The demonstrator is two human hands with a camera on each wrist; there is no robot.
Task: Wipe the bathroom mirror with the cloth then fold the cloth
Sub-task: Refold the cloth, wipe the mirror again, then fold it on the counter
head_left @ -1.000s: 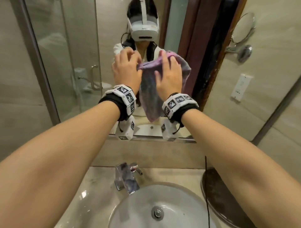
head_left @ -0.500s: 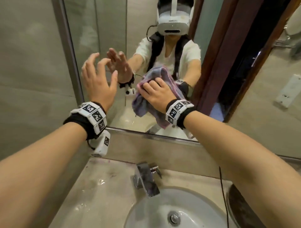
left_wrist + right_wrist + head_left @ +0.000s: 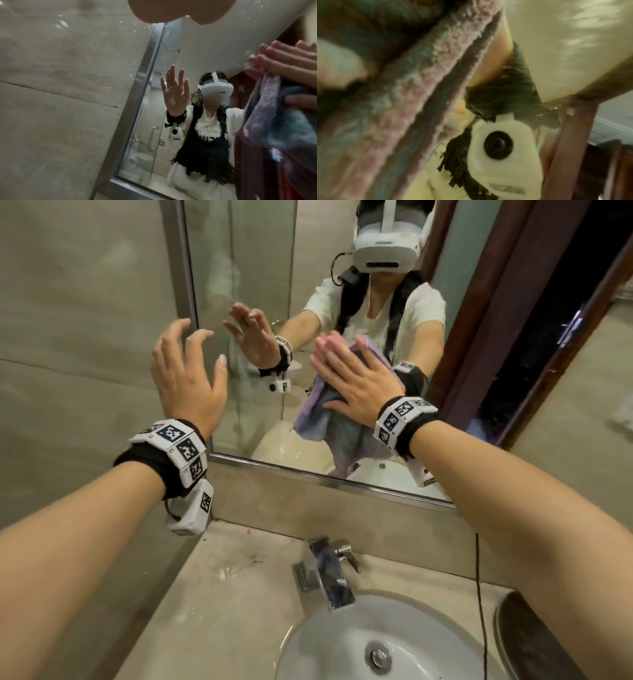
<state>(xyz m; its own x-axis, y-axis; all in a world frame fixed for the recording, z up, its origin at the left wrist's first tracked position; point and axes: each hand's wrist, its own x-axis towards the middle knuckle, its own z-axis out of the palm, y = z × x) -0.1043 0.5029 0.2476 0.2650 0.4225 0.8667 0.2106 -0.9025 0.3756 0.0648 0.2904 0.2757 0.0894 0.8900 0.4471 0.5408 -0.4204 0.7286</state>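
Right hand (image 3: 359,390): fingers flat, pressing cloth (image 3: 320,419) on mirror (image 3: 260,268) | cloth hangs below palm, near bottom frame | left hand (image 3: 188,378): spread, empty, by left frame

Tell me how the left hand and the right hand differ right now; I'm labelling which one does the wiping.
The right hand lies flat with straight fingers, pressing the cloth against the mirror; the left hand holds nothing. The right hand is over the glass, while the left hand hangs in the air near the mirror's left edge, fingers spread and slightly bent. Both wear a marker wristband with a small camera.
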